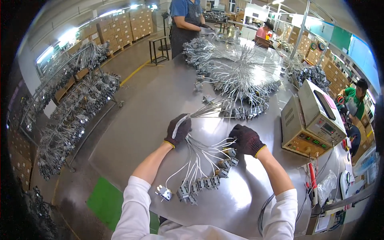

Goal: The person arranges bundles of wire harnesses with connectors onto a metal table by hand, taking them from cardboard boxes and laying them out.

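My left hand [179,129], in a dark knitted glove, is closed around a bundle of white wires [195,149]. The wires fan out below it toward several small grey-and-metal blocks [206,183] at their ends, lying in a curved row on the metal table. One such block [163,193] lies apart at the row's left end. Beyond the left hand, the bundle's loose ends [208,110] point toward the far pile. My right hand [247,141], gloved alike, has its fingers curled at a white wire just above the row's upper right end; its fingertips are partly hidden.
A large pile of wired blocks [244,80] covers the table's far part. At the right stand two stacked electrical instruments [314,120], with red-handled probes [312,178] below. Racks hung with wired parts [80,112] stand left. Another person [186,28] works at the far edge.
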Demonstrator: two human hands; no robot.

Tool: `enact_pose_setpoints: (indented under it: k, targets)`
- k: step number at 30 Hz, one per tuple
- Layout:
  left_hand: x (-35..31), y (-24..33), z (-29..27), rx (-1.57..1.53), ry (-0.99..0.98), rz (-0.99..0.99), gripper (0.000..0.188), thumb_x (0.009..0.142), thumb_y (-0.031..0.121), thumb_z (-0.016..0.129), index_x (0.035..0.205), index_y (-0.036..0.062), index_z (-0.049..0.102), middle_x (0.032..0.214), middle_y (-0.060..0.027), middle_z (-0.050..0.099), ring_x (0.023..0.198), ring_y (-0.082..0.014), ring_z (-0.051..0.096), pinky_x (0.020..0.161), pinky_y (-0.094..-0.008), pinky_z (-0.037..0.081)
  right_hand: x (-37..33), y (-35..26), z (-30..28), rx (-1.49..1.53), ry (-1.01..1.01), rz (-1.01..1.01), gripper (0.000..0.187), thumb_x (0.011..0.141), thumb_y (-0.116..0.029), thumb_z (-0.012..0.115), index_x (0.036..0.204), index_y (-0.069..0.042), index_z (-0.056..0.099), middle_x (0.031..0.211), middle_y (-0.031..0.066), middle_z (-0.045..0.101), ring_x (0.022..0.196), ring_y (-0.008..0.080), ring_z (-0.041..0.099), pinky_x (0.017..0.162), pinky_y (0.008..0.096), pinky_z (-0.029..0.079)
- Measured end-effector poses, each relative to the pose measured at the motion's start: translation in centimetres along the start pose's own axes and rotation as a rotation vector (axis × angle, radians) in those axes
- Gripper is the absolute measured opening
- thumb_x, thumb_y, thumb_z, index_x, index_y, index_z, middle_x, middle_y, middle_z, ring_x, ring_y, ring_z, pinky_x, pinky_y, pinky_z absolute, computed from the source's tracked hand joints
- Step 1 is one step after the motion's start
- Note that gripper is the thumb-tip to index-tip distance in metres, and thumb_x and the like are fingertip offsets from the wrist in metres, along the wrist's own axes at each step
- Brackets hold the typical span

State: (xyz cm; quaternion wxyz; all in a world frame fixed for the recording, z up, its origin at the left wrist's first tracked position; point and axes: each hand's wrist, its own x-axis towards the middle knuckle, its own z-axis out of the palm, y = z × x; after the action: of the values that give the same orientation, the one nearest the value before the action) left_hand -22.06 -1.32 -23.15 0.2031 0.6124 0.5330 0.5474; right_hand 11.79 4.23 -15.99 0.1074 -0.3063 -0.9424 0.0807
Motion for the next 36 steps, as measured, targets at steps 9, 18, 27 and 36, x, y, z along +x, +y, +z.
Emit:
enact_pose_setpoints:
  k: [9, 18, 27, 36]
  targets:
    - [0.2, -0.1, 0.6, 0.227, 0.068, 0.042, 0.021, 0.099, 0.020, 0.064, 0.112, 0.0053, 0.072, 0.086, -0.0147, 0.073, 0.072, -0.0256, 0.074, 0.071, -0.0391, 0.058, -0.8, -2.3, -2.1, -0.235, -0.354, 0.533, 0.065, 0.086, -0.067, 0.065, 0.103, -0.006, 0.082, 0.111, 0.0224, 0.077, 0.105, 0.0385, 0.075, 0.094, 0.0461, 0.059]
    - [-0.7, 1.1, 1.2, 0.004, 0.048, -0.089, 0.030, 0.098, 0.019, 0.065, 0.125, 0.0081, 0.070, 0.083, -0.0051, 0.071, 0.073, -0.0160, 0.069, 0.073, -0.0345, 0.058, -5.5, -2.2, -4.4, 0.154, -0.334, 0.353, 0.072, 0.096, -0.062, 0.065, 0.141, -0.006, 0.062, 0.132, 0.0218, 0.070, 0.124, 0.0358, 0.067, 0.104, 0.0441, 0.054]
    - [-0.2, 0.6, 1.3, 0.358, 0.111, -0.029, 0.049, 0.095, 0.024, 0.066, 0.140, 0.0077, 0.059, 0.094, -0.0140, 0.075, 0.082, -0.0333, 0.074, 0.074, -0.0446, 0.059, -8.0, -8.0, 1.6, 0.203, 0.309, 0.393, 0.053, 0.099, -0.032, 0.067, 0.145, -0.009, 0.058, 0.128, 0.0235, 0.063, 0.119, 0.0418, 0.060, 0.102, 0.0497, 0.050]
    - [-7.0, 2.9, -5.1, 0.657, -0.155, 0.169, 0.065, 0.092, 0.023, 0.072, 0.150, 0.0036, 0.050, 0.135, -0.0261, 0.063, 0.124, -0.0455, 0.061, 0.108, -0.0527, 0.048, -7.5, -7.8, 2.0, 0.219, 0.482, 0.302, 0.048, 0.097, -0.032, 0.063, 0.140, -0.011, 0.063, 0.118, 0.0227, 0.064, 0.111, 0.0414, 0.062, 0.093, 0.0512, 0.052]
